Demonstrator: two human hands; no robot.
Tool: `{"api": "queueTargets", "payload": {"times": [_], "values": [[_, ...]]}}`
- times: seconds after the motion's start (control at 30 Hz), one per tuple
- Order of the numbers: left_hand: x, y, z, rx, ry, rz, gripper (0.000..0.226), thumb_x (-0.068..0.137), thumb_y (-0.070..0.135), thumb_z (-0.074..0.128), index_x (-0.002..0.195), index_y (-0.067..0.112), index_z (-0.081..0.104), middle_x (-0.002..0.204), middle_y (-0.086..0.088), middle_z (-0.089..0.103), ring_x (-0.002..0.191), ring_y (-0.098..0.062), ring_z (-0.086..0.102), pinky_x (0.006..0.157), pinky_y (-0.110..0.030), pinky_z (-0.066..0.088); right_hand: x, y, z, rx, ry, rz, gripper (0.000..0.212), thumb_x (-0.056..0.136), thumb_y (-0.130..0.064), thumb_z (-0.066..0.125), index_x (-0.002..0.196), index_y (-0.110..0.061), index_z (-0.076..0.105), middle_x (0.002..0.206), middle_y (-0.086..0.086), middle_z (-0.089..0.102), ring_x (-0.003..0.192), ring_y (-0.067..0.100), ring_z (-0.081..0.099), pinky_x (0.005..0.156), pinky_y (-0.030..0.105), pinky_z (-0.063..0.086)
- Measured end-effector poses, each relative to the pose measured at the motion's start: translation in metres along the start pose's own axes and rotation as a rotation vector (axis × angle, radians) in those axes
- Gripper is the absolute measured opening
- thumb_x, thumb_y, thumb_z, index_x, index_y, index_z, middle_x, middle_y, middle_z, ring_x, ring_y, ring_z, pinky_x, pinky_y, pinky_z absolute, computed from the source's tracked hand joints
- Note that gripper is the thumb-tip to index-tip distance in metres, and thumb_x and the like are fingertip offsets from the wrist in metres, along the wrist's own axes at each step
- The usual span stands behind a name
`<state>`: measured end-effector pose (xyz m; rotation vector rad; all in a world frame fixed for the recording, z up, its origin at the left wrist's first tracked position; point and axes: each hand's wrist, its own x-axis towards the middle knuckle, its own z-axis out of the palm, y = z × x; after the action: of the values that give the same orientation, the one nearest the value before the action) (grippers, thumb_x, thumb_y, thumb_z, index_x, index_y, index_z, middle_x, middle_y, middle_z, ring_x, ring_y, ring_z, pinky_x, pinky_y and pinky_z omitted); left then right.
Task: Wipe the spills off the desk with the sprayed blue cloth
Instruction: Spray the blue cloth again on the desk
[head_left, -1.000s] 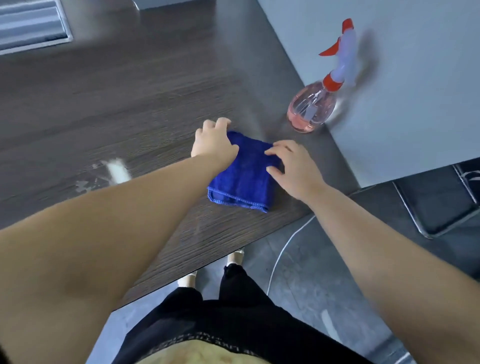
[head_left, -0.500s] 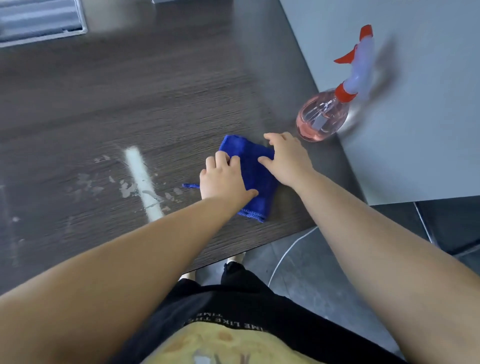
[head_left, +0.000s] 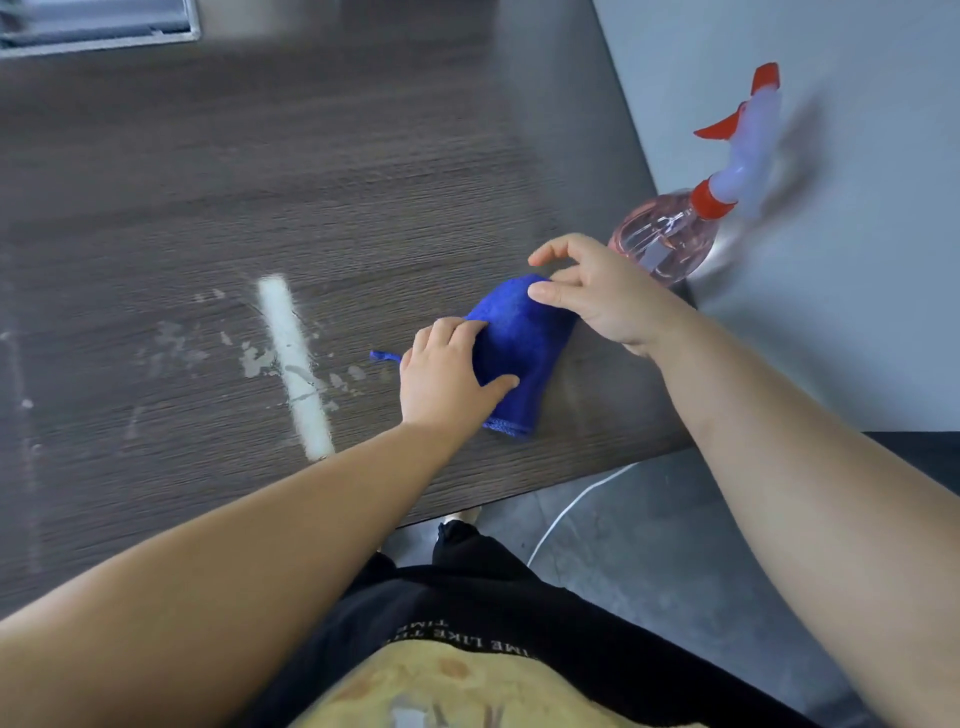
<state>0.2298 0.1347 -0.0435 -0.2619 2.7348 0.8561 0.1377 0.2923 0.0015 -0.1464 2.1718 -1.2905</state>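
Note:
The blue cloth (head_left: 519, 343) lies bunched on the dark wood desk (head_left: 311, 156) near its right front corner. My left hand (head_left: 441, 379) lies on the cloth's left side, thumb hooked over it, gripping it. My right hand (head_left: 597, 291) is at the cloth's raised far end; its thumb touches the fabric and its fingers are spread above it. Pale dried spills (head_left: 260, 358) dot the desk just left of the cloth, around a white streak of reflected light (head_left: 293, 364).
A pink spray bottle (head_left: 670, 244) with a red trigger stands right behind my right hand, against a grey panel (head_left: 831, 312). The desk's front edge runs just below the cloth. A white cable (head_left: 571, 509) crosses the floor.
My left hand slid from the cloth's far left corner down onto its left side. The cloth bunched up between both hands, and my right fingers lifted off it.

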Motion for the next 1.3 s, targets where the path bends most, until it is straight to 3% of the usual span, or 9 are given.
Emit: {"api": "queueTargets", "payload": {"times": [0.17, 0.33, 0.47, 0.7, 0.8, 0.93, 1.13, 1.2, 1.3], "values": [[0.011, 0.000, -0.022, -0.167, 0.019, 0.008, 0.034, 0.085, 0.021, 0.063, 0.119, 0.024, 0.063, 0.112, 0.000, 0.060, 0.109, -0.025, 0.050, 0.094, -0.029, 0.037, -0.013, -0.015, -0.014, 0.035, -0.046, -0.115, 0.043, 0.089, -0.006, 0.062, 0.119, -0.036, 0.053, 0.075, -0.013, 0.069, 0.073, 0.003, 0.062, 0.074, 0.017, 0.048], [0.033, -0.001, -0.065, -0.437, -0.459, 0.077, 0.029, 0.082, 0.012, 0.068, 0.097, 0.029, 0.052, 0.094, 0.003, 0.068, 0.087, -0.020, 0.060, 0.082, -0.034, 0.046, -0.031, -0.022, -0.036, -0.144, -0.030, -0.097, 0.042, 0.081, -0.004, 0.070, 0.108, -0.035, 0.062, 0.087, -0.016, 0.067, 0.075, -0.007, 0.062, 0.076, 0.006, 0.045], [0.053, 0.005, -0.073, -0.325, -0.729, 0.045, 0.022, 0.078, 0.025, 0.069, 0.093, 0.031, 0.056, 0.096, 0.007, 0.068, 0.091, -0.020, 0.063, 0.085, -0.037, 0.049, -0.034, -0.007, -0.038, -0.324, -0.072, -0.001, 0.024, 0.080, -0.012, 0.073, 0.084, -0.034, 0.063, 0.090, -0.007, 0.065, 0.081, 0.005, 0.060, 0.082, 0.020, 0.047], [0.076, 0.003, -0.045, 0.004, -0.374, 0.092, 0.029, 0.090, 0.032, 0.059, 0.119, 0.030, 0.060, 0.112, 0.007, 0.057, 0.108, -0.014, 0.053, 0.089, -0.027, 0.040, -0.011, 0.043, -0.013, 0.068, 0.025, 0.257, 0.007, 0.095, -0.013, 0.054, 0.093, -0.019, 0.053, 0.098, 0.007, 0.065, 0.083, 0.012, 0.063, 0.069, 0.025, 0.054], [0.076, 0.000, -0.036, 0.058, -0.145, 0.113, 0.044, 0.082, 0.038, 0.068, 0.123, 0.028, 0.056, 0.122, 0.002, 0.052, 0.117, -0.020, 0.046, 0.096, -0.036, 0.042, -0.002, 0.055, -0.007, -0.167, 0.242, 0.221, 0.013, 0.093, -0.020, 0.056, 0.106, -0.017, 0.056, 0.105, 0.003, 0.062, 0.095, 0.017, 0.060, 0.079, 0.033, 0.052], [0.071, 0.003, -0.029, 0.187, -0.143, 0.128, 0.048, 0.081, 0.040, 0.069, 0.124, 0.027, 0.053, 0.126, 0.001, 0.049, 0.120, -0.023, 0.038, 0.099, -0.041, 0.038, -0.012, 0.057, 0.008, -0.323, 0.441, 0.114, 0.029, 0.089, -0.022, 0.062, 0.115, -0.013, 0.058, 0.102, -0.005, 0.058, 0.092, 0.011, 0.053, 0.078, 0.023, 0.040], [0.069, 0.006, -0.028, 0.193, -0.135, 0.123, 0.048, 0.084, 0.037, 0.064, 0.129, 0.025, 0.050, 0.132, 0.000, 0.045, 0.126, -0.023, 0.035, 0.102, -0.040, 0.038, -0.033, 0.061, -0.006, 0.186, 1.079, 0.205, 0.045, 0.080, -0.025, 0.072, 0.115, -0.010, 0.048, 0.110, 0.002, 0.050, 0.090, 0.017, 0.052, 0.076, 0.017, 0.045], [0.068, 0.005, -0.030, 0.199, -0.145, 0.112, 0.051, 0.084, 0.038, 0.066, 0.130, 0.024, 0.049, 0.132, -0.001, 0.044, 0.126, -0.023, 0.036, 0.101, -0.039, 0.039, -0.026, 0.053, -0.024, 0.256, 1.058, 0.124, 0.067, 0.077, -0.025, 0.075, 0.132, -0.012, 0.040, 0.125, 0.002, 0.049, 0.105, 0.014, 0.051, 0.077, 0.004, 0.042], [0.073, 0.000, -0.035, 0.199, -0.136, 0.073, 0.047, 0.079, 0.037, 0.072, 0.121, 0.022, 0.057, 0.121, -0.003, 0.051, 0.119, -0.023, 0.044, 0.093, -0.035, 0.041, -0.008, 0.042, -0.047, 0.162, 0.863, 0.054, 0.072, 0.077, -0.028, 0.074, 0.138, -0.017, 0.037, 0.131, -0.005, 0.050, 0.117, 0.010, 0.050, 0.089, 0.014, 0.041]]}}
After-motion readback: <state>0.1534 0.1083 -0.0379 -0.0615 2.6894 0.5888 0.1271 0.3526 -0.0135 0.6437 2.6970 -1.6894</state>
